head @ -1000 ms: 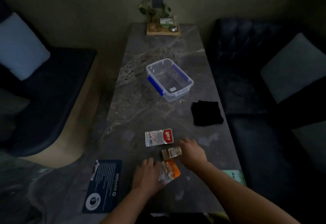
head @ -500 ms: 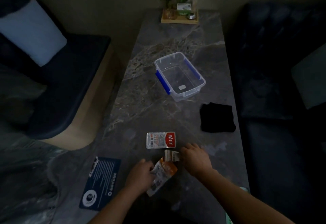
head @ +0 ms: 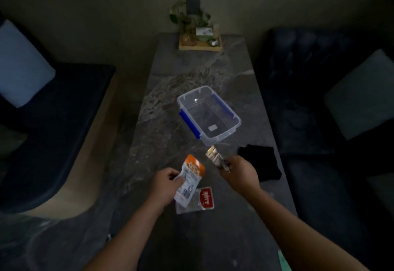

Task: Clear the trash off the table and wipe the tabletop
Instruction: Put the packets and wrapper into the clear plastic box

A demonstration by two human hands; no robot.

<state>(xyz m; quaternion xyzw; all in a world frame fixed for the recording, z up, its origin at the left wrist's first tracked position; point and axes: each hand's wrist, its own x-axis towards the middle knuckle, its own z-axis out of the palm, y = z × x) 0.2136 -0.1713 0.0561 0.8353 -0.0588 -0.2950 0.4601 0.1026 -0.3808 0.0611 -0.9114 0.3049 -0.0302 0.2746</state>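
Trash is partly gathered: an orange wrapper point(head: 190, 180) is pinched in the left hand point(head: 165, 185), a small wrapper point(head: 215, 157) in the right hand point(head: 241, 173). A red-labelled packet point(head: 200, 200) lies near; the far container point(head: 209, 115) is nearly empty, the black cloth point(head: 261, 162) unused.

Tabletop point(head: 170, 83) centre strip: open bare stone between the clear bin point(head: 210, 116) and the wooden tray point(head: 200, 45) at the far edge. Left edge free along its whole length. Right edge blocked by the black cloth point(head: 261, 164), just beside the bin's near corner. Near edge: red-labelled packet point(head: 197, 201) lies flat; bare stone around it.
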